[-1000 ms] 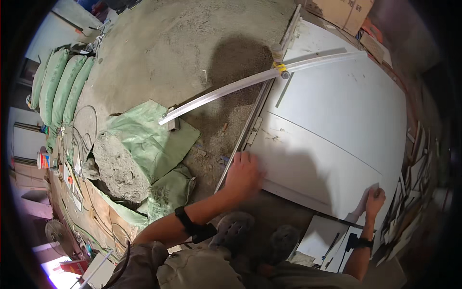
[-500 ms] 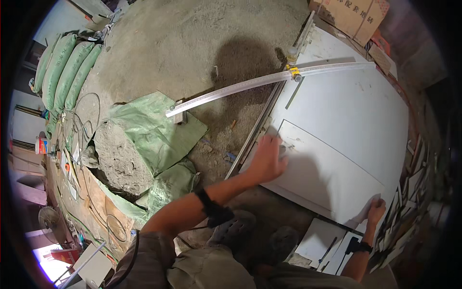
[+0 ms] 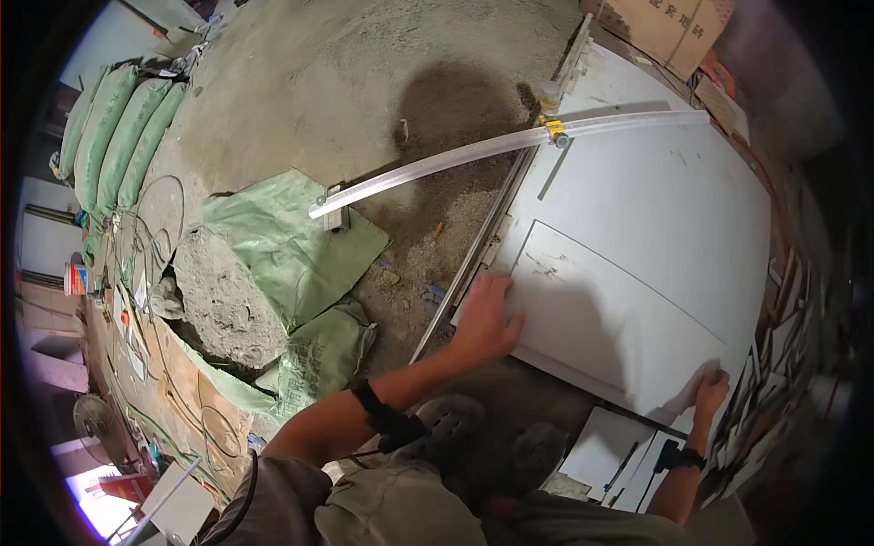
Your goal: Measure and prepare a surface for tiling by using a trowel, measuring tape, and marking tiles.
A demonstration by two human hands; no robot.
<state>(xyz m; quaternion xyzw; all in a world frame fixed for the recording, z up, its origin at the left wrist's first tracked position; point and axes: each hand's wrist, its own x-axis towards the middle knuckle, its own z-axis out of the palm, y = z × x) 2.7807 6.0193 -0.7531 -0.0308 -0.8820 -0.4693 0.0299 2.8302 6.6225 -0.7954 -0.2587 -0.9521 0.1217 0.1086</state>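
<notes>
A white tile (image 3: 642, 318) lies on a larger white slab (image 3: 674, 209). My left hand (image 3: 487, 318) rests at the tile's left end, thumb and fingers apart, with nothing seen in it. At the right end, my right hand (image 3: 710, 393) has its fingers closed on the tile's near corner; its fingertips are partly hidden. Beyond both hands, a long metal rule (image 3: 437, 164) with a yellow slider (image 3: 552, 130) reaches from the slab out to the left. Small dark marks show on the tile's far left part.
A green woven sack (image 3: 291, 246) lies on the floor beside a heap of grey mortar (image 3: 228, 300). Full green sacks (image 3: 127, 136) stand at far left. A cardboard box (image 3: 674, 32) is at the far right, and stacked tile offcuts (image 3: 774, 382) line the right side.
My left hand has moved slightly left and nearer, toward the tile's left edge, uncovering the small marks. My right hand stays at its corner. The view has shifted a little.
</notes>
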